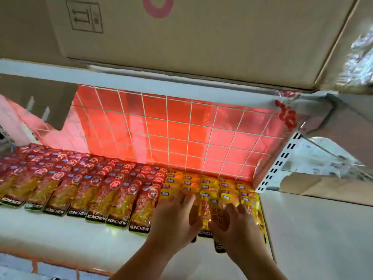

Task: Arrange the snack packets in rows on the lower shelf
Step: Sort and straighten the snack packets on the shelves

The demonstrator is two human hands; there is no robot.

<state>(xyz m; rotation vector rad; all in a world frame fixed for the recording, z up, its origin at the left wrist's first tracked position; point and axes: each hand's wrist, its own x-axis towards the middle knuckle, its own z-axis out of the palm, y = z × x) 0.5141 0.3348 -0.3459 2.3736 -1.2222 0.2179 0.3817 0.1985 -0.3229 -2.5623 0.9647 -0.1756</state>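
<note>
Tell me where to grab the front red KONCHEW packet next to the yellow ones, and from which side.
Pinch its black bottom band, coming from the shelf front. The red KONCHEW packet lies flat, top against the row behind; only that band is free.

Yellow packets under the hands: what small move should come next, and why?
Probably slide the front yellow packets back: under the left hand and right hand they jut past the red packets' front line on the lower shelf.
</note>
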